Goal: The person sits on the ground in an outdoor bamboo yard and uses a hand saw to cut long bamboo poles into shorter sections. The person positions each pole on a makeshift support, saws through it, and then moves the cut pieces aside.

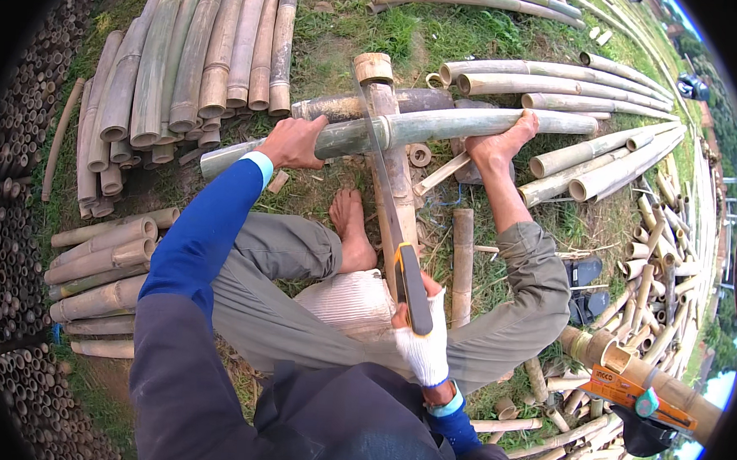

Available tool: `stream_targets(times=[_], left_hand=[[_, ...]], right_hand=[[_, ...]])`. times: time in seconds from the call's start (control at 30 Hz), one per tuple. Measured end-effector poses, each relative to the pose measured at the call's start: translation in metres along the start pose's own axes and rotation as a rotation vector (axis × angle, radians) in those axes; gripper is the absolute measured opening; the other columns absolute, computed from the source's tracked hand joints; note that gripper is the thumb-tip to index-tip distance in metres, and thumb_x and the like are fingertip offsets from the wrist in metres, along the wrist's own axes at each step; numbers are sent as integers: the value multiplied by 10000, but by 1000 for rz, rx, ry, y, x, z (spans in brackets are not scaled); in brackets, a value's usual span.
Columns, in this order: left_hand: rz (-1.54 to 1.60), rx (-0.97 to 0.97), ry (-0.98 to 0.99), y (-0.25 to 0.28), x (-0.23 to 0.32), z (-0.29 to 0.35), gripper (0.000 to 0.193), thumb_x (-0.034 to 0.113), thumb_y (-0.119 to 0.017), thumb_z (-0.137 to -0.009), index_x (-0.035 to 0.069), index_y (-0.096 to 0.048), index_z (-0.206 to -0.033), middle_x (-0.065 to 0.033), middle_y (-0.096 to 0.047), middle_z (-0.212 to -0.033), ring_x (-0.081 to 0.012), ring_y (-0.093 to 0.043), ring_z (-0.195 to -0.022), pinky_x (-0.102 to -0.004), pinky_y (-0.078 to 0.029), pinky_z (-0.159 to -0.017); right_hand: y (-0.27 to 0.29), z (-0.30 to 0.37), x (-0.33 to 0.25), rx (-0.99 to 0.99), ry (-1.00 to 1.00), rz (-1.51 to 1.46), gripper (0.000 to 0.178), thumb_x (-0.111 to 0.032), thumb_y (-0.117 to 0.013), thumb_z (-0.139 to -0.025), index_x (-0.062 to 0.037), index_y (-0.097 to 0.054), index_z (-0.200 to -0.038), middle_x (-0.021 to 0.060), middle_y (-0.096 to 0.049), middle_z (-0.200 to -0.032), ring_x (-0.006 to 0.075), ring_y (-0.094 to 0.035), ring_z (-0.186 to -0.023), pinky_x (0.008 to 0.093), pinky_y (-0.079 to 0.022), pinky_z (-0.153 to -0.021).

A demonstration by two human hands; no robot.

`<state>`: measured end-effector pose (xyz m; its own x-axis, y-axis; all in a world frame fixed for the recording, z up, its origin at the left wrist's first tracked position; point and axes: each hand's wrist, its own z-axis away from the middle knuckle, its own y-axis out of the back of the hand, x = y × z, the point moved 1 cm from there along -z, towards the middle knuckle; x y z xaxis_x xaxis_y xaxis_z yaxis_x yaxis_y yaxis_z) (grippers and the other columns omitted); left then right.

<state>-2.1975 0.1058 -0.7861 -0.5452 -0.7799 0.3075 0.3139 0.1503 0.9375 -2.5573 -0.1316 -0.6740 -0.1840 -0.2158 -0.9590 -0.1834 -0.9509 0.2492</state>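
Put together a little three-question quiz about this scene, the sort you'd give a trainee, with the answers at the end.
1. Multiple choice: what does the person's right hand hold?
a) a hammer
b) a saw
c) a coil of rope

2. True or false: the left hand wears a white glove.

3. Open question: which part of the body touches the bamboo pole to the right of the blade?

Key:
1. b.
2. False: the left hand is bare; the white glove is on the right.
3. A bare foot.
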Motion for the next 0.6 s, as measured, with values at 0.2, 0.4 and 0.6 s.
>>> stream_targets(times=[0.2, 0.4, 0.6], left_hand=[[8, 64, -133, -1, 36, -37, 727, 421, -899, -716, 16, -616, -1249, -286, -770, -983, -480, -757, -962, -559, -595, -880], [-46, -1, -16, 9, 13, -12, 801, 455, -894, -737, 29, -624, -1360, -290, -783, -1044, -473, -761, -993, -546, -599, -915], [9, 46, -23, 6, 4, -6, 752, 457, -892, -722, 23, -618, -1271, -277, -773, -971, -474, -758, -935, -562, -600, -866]], right_hand=[[-1, -31, 18, 165, 58, 57, 604, 8, -660, -948, -1, -480, -1524, 106, -596, -1267, 154, -593, -1053, 303, -503, -985], [-42, -147, 13, 26, 140, -67, 601, 58, -654, -923, -20, -508, -1501, 102, -612, -1285, 164, -600, -1095, 306, -508, -994], [16, 74, 9, 75, -162, -21, 656, -174, -748, -1014, -1, -430, -1561, 80, -601, -1291, 90, -592, -932, 259, -531, -865]])
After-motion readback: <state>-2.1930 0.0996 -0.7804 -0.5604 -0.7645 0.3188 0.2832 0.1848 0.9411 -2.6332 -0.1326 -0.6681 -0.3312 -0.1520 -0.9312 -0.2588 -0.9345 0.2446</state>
